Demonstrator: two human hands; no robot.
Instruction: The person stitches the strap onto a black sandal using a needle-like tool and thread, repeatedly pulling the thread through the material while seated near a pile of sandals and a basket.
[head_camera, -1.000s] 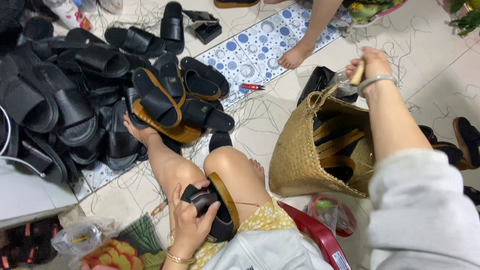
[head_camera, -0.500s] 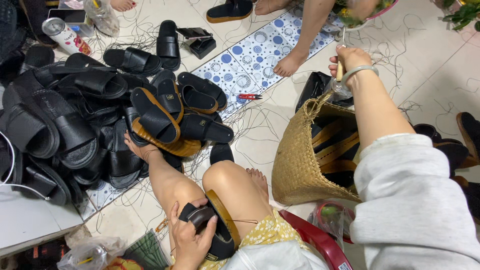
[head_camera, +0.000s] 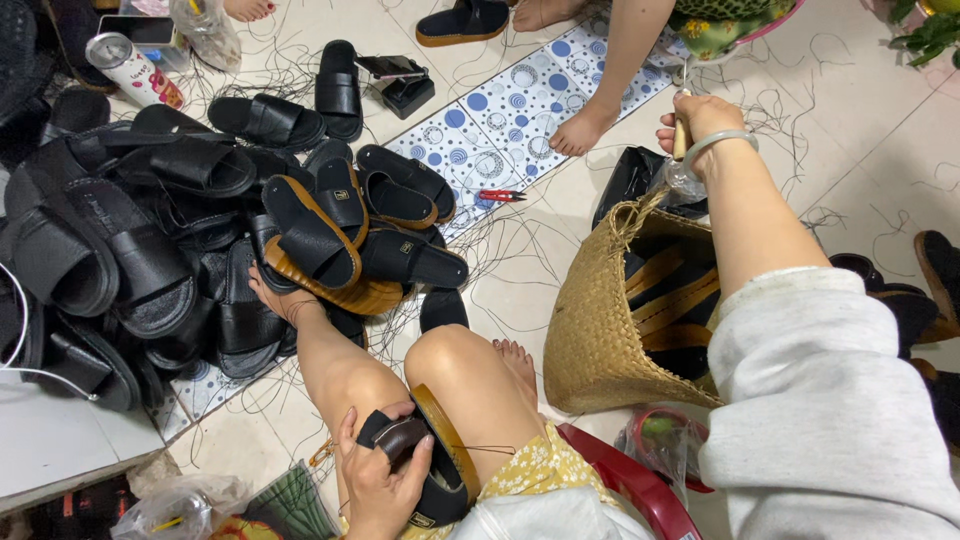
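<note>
Left hand (head_camera: 385, 478) is closed around a black sandal (head_camera: 430, 470) with a tan sole edge, pressing it against the raised knee, apparently so the knee braces the shoe. A thin thread (head_camera: 490, 450) runs from the sandal across the thigh. Right hand (head_camera: 700, 125) is raised and stretched far out, fist closed on a light wooden handle (head_camera: 680, 138); the tool's tip is not visible. The outstretched arm seems to draw the thread taut. A pale bangle sits on that wrist. Below the right arm stands a woven straw basket (head_camera: 600, 320) holding more tan-edged soles, near enough to reach. To the left lies a large pile of black sandals (head_camera: 150, 250) on the tiled floor. Small red snips (head_camera: 500, 195) rest on the blue-dotted mat (head_camera: 500, 120). 1 other person's bare foot (head_camera: 580, 130) stands on that mat.
</note>
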